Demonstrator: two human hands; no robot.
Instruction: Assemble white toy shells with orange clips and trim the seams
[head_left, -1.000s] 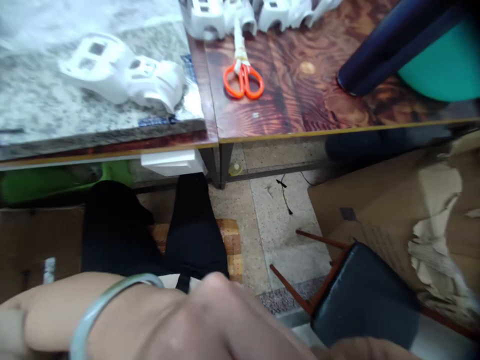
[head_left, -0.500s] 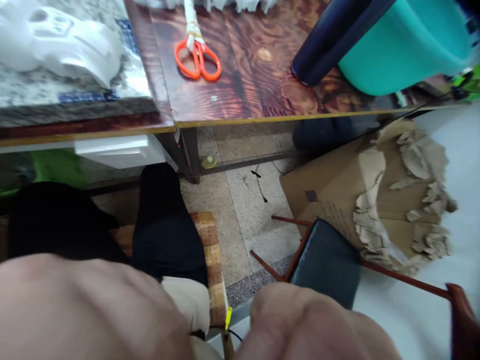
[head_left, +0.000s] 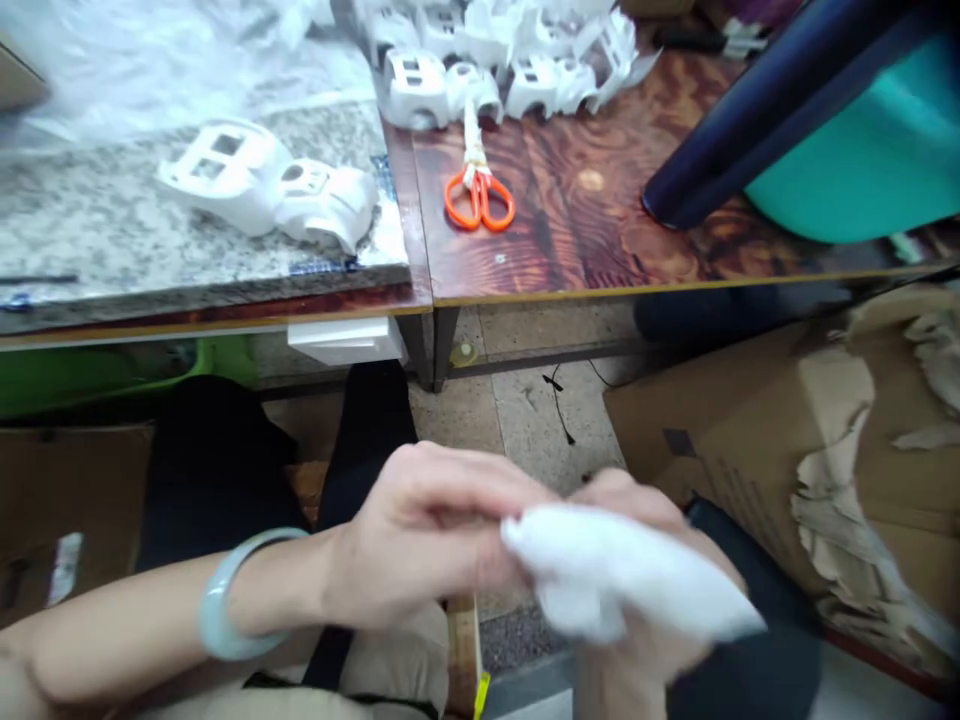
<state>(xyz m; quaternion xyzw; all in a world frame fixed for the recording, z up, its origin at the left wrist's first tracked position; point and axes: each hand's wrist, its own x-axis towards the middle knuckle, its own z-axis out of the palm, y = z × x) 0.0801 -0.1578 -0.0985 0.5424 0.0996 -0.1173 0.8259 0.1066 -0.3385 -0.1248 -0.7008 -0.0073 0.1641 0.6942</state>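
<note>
In front of my lap both hands meet on a blurred white cloth point(head_left: 637, 570), which may be a tissue. My left hand point(head_left: 442, 520), with a pale green bangle point(head_left: 217, 595) at the wrist, pinches its near corner. My right hand point(head_left: 630, 500) is closed behind the cloth, partly hidden by it. On the speckled slab to the left lie two white moulded plastic shells point(head_left: 236, 170), one with two square openings. Orange-handled scissors point(head_left: 480, 195), their blades wrapped in white, rest on the wood-grain table point(head_left: 555, 220).
Several more white shells point(head_left: 420, 85) stand in rows at the back. A dark blue cylinder point(head_left: 720, 150) leans before a teal basin point(head_left: 862, 170) at the right. Below are a torn cardboard box point(head_left: 720, 400) and a black chair seat point(head_left: 772, 620). Clear plastic film point(head_left: 187, 60) covers the slab's back.
My hands have risen from the bottom edge to mid-lap, and the white cloth now shows between them. The view has shifted, bringing more of the left slab and the rows of shells into sight.
</note>
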